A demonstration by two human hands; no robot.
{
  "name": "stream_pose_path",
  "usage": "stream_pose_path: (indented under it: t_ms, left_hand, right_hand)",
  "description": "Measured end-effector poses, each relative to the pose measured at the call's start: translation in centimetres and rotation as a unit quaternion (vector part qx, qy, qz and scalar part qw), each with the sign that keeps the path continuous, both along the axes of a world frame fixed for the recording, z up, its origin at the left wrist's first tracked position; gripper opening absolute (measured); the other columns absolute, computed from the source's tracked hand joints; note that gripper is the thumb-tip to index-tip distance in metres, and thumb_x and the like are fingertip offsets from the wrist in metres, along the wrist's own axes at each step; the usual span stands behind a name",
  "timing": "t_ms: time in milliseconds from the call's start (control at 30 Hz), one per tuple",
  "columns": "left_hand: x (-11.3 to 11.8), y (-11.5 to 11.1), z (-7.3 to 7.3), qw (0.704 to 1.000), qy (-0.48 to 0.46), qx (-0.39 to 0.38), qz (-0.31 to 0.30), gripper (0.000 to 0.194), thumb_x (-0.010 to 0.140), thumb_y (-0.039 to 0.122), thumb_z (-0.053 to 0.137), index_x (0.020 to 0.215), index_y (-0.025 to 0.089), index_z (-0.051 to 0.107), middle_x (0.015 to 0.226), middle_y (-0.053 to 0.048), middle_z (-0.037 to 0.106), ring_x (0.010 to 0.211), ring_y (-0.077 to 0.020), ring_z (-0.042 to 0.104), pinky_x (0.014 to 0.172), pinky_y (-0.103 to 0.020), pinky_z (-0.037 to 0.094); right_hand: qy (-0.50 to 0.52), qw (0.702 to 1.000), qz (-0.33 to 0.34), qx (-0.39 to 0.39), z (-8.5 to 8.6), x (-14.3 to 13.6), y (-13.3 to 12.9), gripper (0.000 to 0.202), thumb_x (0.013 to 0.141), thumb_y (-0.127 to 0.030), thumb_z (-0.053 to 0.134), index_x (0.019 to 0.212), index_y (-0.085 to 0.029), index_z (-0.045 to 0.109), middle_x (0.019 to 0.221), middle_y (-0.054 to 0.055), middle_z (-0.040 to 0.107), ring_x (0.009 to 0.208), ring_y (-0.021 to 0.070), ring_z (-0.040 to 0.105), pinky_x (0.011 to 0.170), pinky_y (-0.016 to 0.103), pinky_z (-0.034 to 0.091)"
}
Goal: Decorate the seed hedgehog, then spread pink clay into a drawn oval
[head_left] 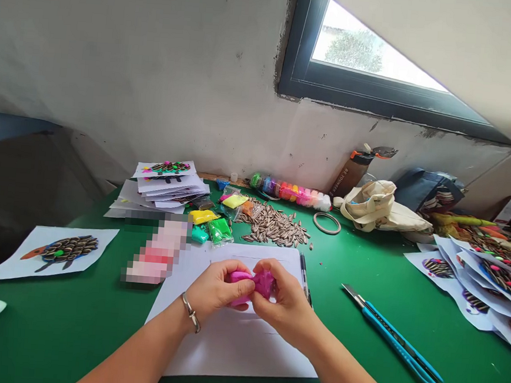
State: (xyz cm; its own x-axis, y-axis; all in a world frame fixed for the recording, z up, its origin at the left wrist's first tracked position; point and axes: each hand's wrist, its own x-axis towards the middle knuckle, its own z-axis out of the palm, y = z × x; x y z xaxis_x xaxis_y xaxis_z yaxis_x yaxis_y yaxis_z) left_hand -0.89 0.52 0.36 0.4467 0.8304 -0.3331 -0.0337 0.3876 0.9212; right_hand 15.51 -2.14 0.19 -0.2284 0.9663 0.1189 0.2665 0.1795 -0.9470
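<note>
Above white paper [212,344] on the green table, my left hand [215,286] and my right hand [288,303] meet with closed fingers. Between them they pinch a soft, bright pink packet [266,284], seemingly modelling clay in clear wrap; fingers cover part of it. A black pen [304,275] lies along the paper's right edge. Just beyond the paper are a green clay packet [220,231], a yellow one [203,217] and a heap of striped sunflower seeds [277,224]. To the right rests a blue utility knife [403,339], its blade end pointing away from me.
Stacked sheets [171,191] stand at the back left, with a seed-bird picture [67,253] nearer. Seed pictures [492,275] overlap at right. Along the wall are a row of coloured clay [293,193], a tape roll [327,223], a brown bottle [352,172] and a cloth bag [371,206].
</note>
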Motion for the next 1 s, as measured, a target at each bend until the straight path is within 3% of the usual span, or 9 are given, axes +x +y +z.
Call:
stream_pose_path:
  t_ms: [167, 333, 533, 733, 1000]
  left_hand:
    - [0.1, -0.08, 0.36, 1.0, 0.003, 0.016, 0.001, 0.037, 0.066, 0.041, 0.076, 0.088, 0.015, 0.063, 0.077, -0.001, 0.059, 0.066, -0.0123, 0.057, 0.062, -0.031, 0.054]
    - [0.01, 0.09, 0.67, 0.999, 0.02, 0.017, 0.037, 0.039, 0.062, 0.042, 0.077, 0.084, 0.015, 0.062, 0.073, 0.0, 0.058, 0.063, -0.0127, 0.058, 0.062, -0.031, 0.054]
    - [0.06, 0.03, 0.49, 0.999, 0.008, 0.006, 0.033, 0.041, 0.062, 0.048, 0.077, 0.08, 0.014, 0.061, 0.072, 0.0, 0.057, 0.064, -0.0122, 0.057, 0.062, -0.032, 0.054]
    - [0.11, -0.01, 0.12, 1.0, 0.0, -0.003, 0.022, 0.039, 0.064, 0.046, 0.076, 0.08, 0.014, 0.06, 0.074, 0.0, 0.059, 0.065, -0.0126, 0.057, 0.064, -0.034, 0.054]
    - [-0.16, 0.34, -0.16, 0.998, -0.025, 0.046, 0.046, 0.031, 0.07, 0.04, 0.073, 0.079, 0.014, 0.058, 0.068, 0.001, 0.059, 0.057, -0.0104, 0.055, 0.055, -0.024, 0.048]
  right_hand:
    - [-0.013, 1.0, -0.008, 0.011, -0.09, -0.05, 0.04, 0.017, 0.073, -0.009, 0.051, 0.085, -0.022, 0.053, 0.072, -0.004, 0.048, 0.064, 0.0101, 0.041, 0.056, 0.022, 0.035]
    - [0.048, 0.998, 0.004, -0.034, 0.04, 0.43, -0.05, 0.049, 0.075, -0.017, 0.059, 0.122, -0.026, 0.046, 0.088, 0.0, 0.057, 0.073, 0.0128, 0.051, 0.067, 0.026, 0.045]
    - [0.037, 0.999, -0.002, -0.024, -0.13, 0.68, 0.03, 0.035, 0.078, -0.022, 0.06, 0.112, -0.024, 0.053, 0.085, 0.0, 0.057, 0.073, 0.0136, 0.052, 0.067, 0.026, 0.045]
    - [-0.008, 0.999, -0.004, 0.045, -0.72, 0.12, -0.04, 0.029, 0.079, -0.017, 0.056, 0.106, -0.025, 0.055, 0.086, 0.0, 0.058, 0.072, 0.013, 0.052, 0.067, 0.026, 0.044]
    - [0.015, 1.0, 0.008, 0.019, -0.59, 0.41, 0.07, 0.055, 0.076, -0.022, 0.064, 0.126, -0.027, 0.043, 0.097, 0.003, 0.058, 0.076, 0.0136, 0.055, 0.07, 0.028, 0.048]
